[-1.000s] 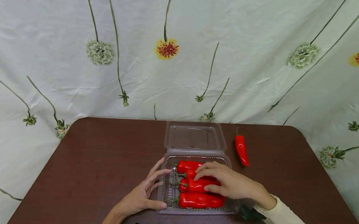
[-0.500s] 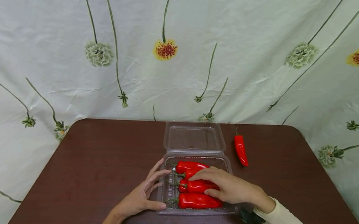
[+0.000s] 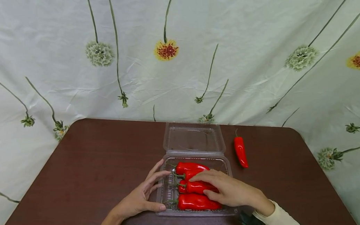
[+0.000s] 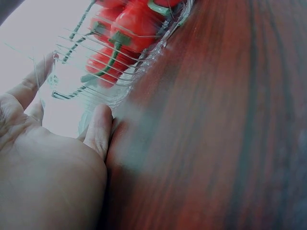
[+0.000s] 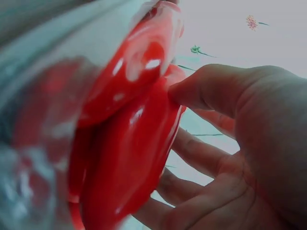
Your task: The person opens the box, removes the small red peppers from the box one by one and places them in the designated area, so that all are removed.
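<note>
Left hand (image 3: 138, 201): fingers straight and spread, laid flat on the table (image 3: 86, 167) against the left wall of the clear box (image 3: 168, 193). Thumb touches the near left corner, fingertips reach the rim further back. It holds nothing.

Right hand (image 3: 230, 191): lies over the peppers (image 3: 191, 185) in the box, fingers loosely bent and resting on them, thumb against the side of the nearest pepper. In the right wrist view the thumb presses a pepper's glossy skin while the fingers curve beneath it; a loose grip around the pepper, not a tight one.

The box sits on the table's near middle, between the two hands. Peppers lie side by side in it, stems pointing left. Its lid (image 3: 194, 138) lies open behind, hinged at the far edge.

One lone pepper (image 3: 240, 151) lies on the table just right of the box, apart from it. Flowered cloth (image 3: 175, 50) hangs behind.
</note>
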